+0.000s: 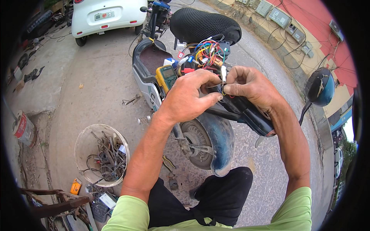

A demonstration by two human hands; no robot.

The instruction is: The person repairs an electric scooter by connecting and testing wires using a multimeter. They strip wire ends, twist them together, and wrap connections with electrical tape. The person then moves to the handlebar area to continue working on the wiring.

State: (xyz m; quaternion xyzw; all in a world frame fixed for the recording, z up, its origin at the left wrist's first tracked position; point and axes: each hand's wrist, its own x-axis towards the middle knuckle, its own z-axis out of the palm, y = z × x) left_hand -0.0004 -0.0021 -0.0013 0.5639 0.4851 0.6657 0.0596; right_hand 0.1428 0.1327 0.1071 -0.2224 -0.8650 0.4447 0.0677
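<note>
Both hands are close together over the wiring of a scooter (150, 84). My right hand (252, 86) pinches a white wire connector (223, 73) near its lower end, where thin wires show. Just left of it, the fingers of my left hand (190, 94) are curled in toward the same wires; what they hold is mostly hidden. Behind the hands spreads a tangle of coloured wires (208, 52) with several plugs. A yellow multimeter (166, 77) rests on the scooter beside my left hand.
A black mesh-covered seat (204, 25) lies beyond the wires. The scooter's rear wheel (198, 142) is below my arms, with pliers (168, 163) on the ground nearby. A bucket of tools (82, 154) stands at left. A mirror (320, 87) sticks out at right; a white car (108, 15) is parked behind.
</note>
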